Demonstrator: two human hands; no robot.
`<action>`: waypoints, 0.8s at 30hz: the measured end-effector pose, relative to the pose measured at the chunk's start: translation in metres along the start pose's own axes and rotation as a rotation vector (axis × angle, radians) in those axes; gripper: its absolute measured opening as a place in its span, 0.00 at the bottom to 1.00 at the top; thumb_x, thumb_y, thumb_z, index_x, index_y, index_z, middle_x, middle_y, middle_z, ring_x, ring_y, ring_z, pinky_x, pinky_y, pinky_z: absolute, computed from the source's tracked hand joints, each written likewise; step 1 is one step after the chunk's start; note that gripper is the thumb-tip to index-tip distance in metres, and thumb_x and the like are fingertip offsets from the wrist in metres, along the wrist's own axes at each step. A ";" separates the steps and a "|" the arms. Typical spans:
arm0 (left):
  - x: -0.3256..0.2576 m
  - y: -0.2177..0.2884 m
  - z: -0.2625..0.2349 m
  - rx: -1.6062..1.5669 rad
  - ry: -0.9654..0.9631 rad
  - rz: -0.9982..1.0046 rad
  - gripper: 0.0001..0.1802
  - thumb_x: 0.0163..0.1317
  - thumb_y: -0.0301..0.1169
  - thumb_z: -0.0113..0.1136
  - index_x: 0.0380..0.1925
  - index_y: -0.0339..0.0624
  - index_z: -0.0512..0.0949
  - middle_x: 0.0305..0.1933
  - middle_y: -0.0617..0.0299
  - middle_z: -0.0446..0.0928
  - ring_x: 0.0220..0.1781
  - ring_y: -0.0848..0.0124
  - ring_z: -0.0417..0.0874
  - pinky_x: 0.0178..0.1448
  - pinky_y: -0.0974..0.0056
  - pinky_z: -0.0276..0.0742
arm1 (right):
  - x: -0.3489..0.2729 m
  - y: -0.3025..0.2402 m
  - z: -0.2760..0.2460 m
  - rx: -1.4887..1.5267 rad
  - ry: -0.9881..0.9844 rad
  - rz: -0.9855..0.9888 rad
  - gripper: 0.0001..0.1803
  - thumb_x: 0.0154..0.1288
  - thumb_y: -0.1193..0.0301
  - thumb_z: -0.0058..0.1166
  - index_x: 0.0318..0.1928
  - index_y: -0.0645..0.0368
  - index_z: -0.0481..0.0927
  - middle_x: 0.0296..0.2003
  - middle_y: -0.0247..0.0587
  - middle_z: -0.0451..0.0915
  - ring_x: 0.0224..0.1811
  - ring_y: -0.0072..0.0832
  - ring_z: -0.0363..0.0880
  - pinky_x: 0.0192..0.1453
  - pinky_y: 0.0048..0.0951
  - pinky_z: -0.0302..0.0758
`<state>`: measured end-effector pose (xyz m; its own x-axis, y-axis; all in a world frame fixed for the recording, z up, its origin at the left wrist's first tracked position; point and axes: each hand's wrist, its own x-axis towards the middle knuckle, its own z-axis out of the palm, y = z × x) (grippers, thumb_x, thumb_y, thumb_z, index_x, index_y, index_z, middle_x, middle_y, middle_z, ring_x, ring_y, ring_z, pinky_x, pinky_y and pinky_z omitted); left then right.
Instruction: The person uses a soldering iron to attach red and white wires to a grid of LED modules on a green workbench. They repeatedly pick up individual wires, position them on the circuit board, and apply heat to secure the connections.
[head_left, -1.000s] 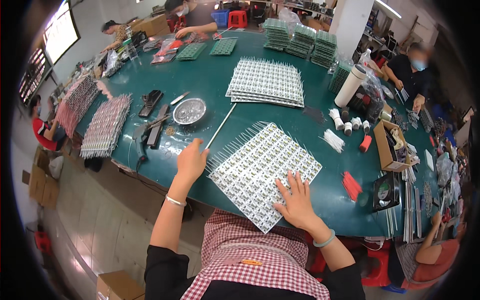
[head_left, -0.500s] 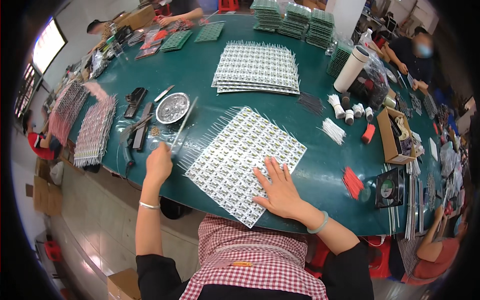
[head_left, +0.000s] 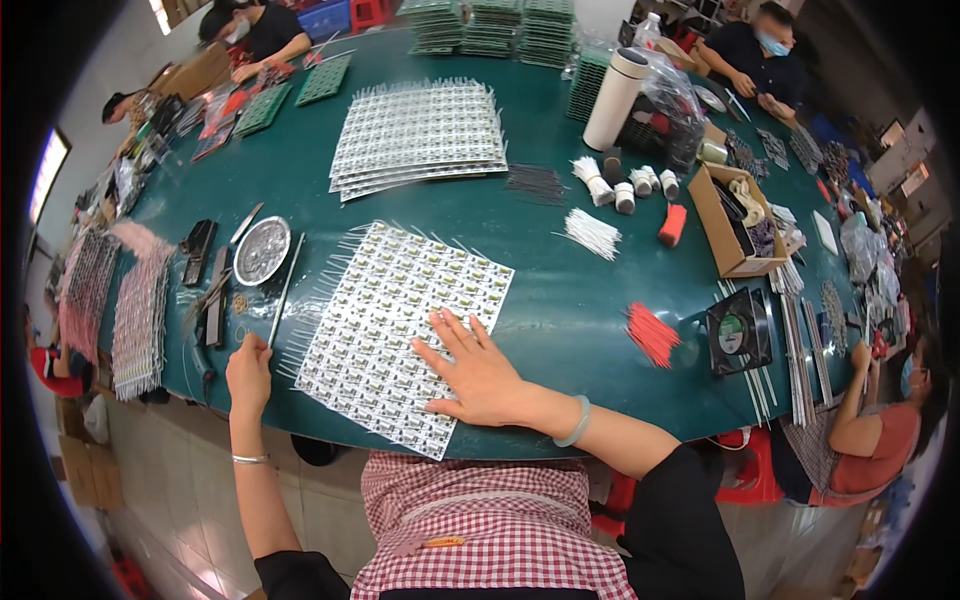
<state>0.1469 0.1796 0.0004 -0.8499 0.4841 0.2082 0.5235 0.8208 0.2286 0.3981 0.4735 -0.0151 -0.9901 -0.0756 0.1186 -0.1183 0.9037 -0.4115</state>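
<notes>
My right hand (head_left: 480, 378) lies flat with fingers spread on a white printed circuit board panel (head_left: 385, 330). The panel sits at an angle on the green table, with small repeated units and short thin wires sticking out along its left and upper edges. To its left, my left hand (head_left: 248, 372) is closed, pinching the near end of a thin pale rod (head_left: 287, 290) that slants away from me. The far end of that rod reaches beside a round metal dish (head_left: 262, 250) of small shiny bits.
Stacked white panels (head_left: 418, 135) stand behind. Left are wired panels (head_left: 142, 320), a soldering iron (head_left: 200, 355) and a knife (head_left: 246, 222). Right are red wires (head_left: 652, 335), white wires (head_left: 592, 234), a flask (head_left: 615, 100), a cardboard box (head_left: 725, 225) and a fan (head_left: 740, 330). Co-workers sit around.
The whole view has turned, so the table's things appear further left and slightly rotated. My right hand remains flat on the panel, and my left hand still pinches the rod.
</notes>
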 end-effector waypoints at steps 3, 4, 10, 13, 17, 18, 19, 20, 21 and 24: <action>0.001 -0.009 0.005 -0.073 0.028 0.046 0.04 0.62 0.27 0.59 0.35 0.39 0.76 0.32 0.46 0.82 0.37 0.46 0.82 0.40 0.49 0.75 | 0.004 -0.004 -0.001 0.023 -0.029 0.004 0.46 0.66 0.43 0.51 0.75 0.53 0.54 0.75 0.65 0.44 0.79 0.55 0.37 0.78 0.57 0.36; 0.003 -0.004 0.002 -0.067 0.041 0.061 0.05 0.63 0.28 0.59 0.35 0.39 0.76 0.32 0.45 0.81 0.38 0.45 0.82 0.40 0.48 0.75 | 0.007 -0.007 -0.004 0.013 -0.056 0.025 0.46 0.66 0.43 0.51 0.75 0.54 0.54 0.75 0.64 0.44 0.79 0.54 0.37 0.79 0.56 0.36; 0.021 0.015 -0.003 -0.205 -0.057 -0.014 0.06 0.63 0.30 0.59 0.37 0.40 0.78 0.32 0.44 0.81 0.38 0.44 0.82 0.42 0.47 0.75 | 0.006 -0.011 -0.013 0.005 -0.093 0.051 0.46 0.65 0.43 0.51 0.74 0.56 0.56 0.75 0.63 0.45 0.79 0.54 0.37 0.78 0.57 0.37; 0.021 0.031 -0.014 -0.184 -0.125 -0.013 0.16 0.61 0.24 0.59 0.50 0.49 0.81 0.34 0.44 0.82 0.39 0.46 0.82 0.43 0.52 0.76 | 0.005 -0.009 -0.006 0.011 -0.065 0.042 0.46 0.64 0.41 0.52 0.74 0.54 0.58 0.74 0.65 0.46 0.78 0.56 0.39 0.76 0.59 0.38; 0.012 0.028 -0.012 -0.125 -0.126 0.000 0.23 0.62 0.24 0.56 0.56 0.58 0.81 0.32 0.50 0.80 0.35 0.52 0.82 0.42 0.54 0.75 | 0.010 -0.010 -0.006 0.018 -0.107 0.024 0.47 0.63 0.41 0.53 0.73 0.57 0.58 0.74 0.68 0.45 0.78 0.59 0.39 0.75 0.62 0.38; 0.011 0.027 -0.010 -0.132 -0.113 -0.016 0.23 0.62 0.24 0.55 0.56 0.58 0.81 0.31 0.51 0.80 0.34 0.53 0.81 0.41 0.54 0.75 | 0.009 -0.010 -0.005 0.018 -0.130 0.036 0.47 0.63 0.41 0.53 0.73 0.57 0.58 0.73 0.68 0.45 0.78 0.60 0.39 0.75 0.62 0.38; 0.013 0.026 -0.006 -0.167 -0.098 -0.014 0.23 0.63 0.24 0.54 0.55 0.59 0.81 0.30 0.53 0.78 0.33 0.55 0.80 0.41 0.55 0.75 | 0.009 -0.009 -0.007 0.010 -0.147 0.048 0.48 0.62 0.41 0.54 0.73 0.57 0.58 0.73 0.68 0.45 0.77 0.60 0.39 0.75 0.63 0.38; 0.014 0.029 -0.005 -0.136 -0.137 -0.046 0.24 0.65 0.25 0.52 0.56 0.65 0.81 0.32 0.57 0.78 0.33 0.58 0.81 0.41 0.57 0.76 | 0.009 -0.008 -0.009 0.002 -0.163 0.061 0.48 0.62 0.41 0.54 0.73 0.57 0.58 0.73 0.69 0.45 0.77 0.61 0.39 0.75 0.63 0.38; 0.017 0.033 -0.006 -0.158 -0.153 -0.069 0.23 0.65 0.25 0.52 0.56 0.65 0.81 0.32 0.56 0.78 0.34 0.57 0.81 0.42 0.57 0.76 | 0.008 -0.006 -0.007 0.003 -0.162 0.062 0.49 0.61 0.41 0.55 0.74 0.57 0.58 0.73 0.70 0.45 0.77 0.62 0.39 0.74 0.65 0.39; 0.016 0.025 0.000 -0.313 -0.169 -0.127 0.22 0.65 0.26 0.55 0.56 0.63 0.81 0.31 0.55 0.76 0.35 0.55 0.80 0.42 0.57 0.75 | 0.007 -0.008 -0.008 0.008 -0.181 0.068 0.48 0.61 0.40 0.55 0.73 0.57 0.59 0.73 0.70 0.45 0.77 0.62 0.39 0.74 0.64 0.38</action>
<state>0.1463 0.2079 0.0097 -0.8933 0.4494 0.0060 0.3846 0.7577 0.5273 0.3932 0.4697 -0.0037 -0.9932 -0.0895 -0.0739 -0.0504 0.9060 -0.4203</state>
